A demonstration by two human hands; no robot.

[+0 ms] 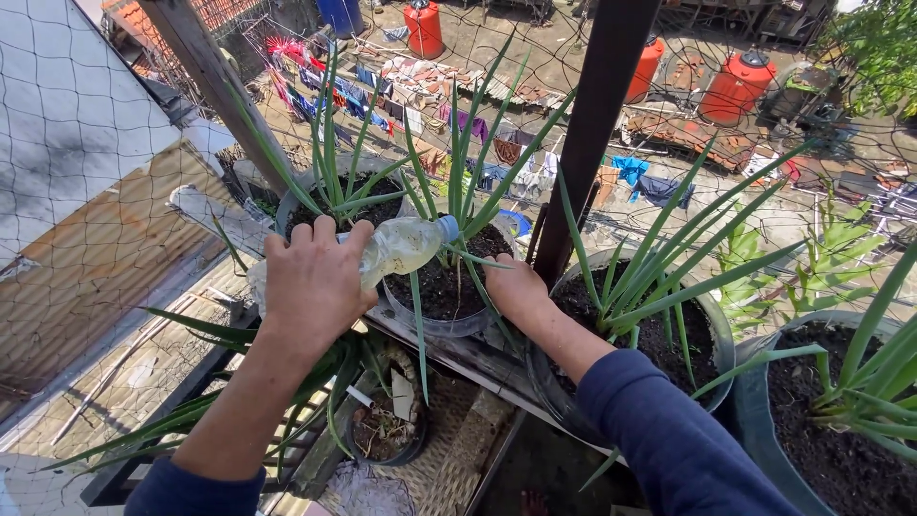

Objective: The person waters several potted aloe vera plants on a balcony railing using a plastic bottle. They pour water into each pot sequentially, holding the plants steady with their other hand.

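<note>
My left hand grips a clear plastic bottle, tilted on its side with its blue neck pointing right over the dark soil of the middle pot. My right hand rests on the right rim of that same pot, among long green leaves. Both forearms reach forward, in dark blue sleeves.
More pots with spiky green plants stand on the ledge: one behind my left hand, one at right, one far right. A dark post rises behind the middle pot. Netting fences the edge; rooftops and red tanks lie below.
</note>
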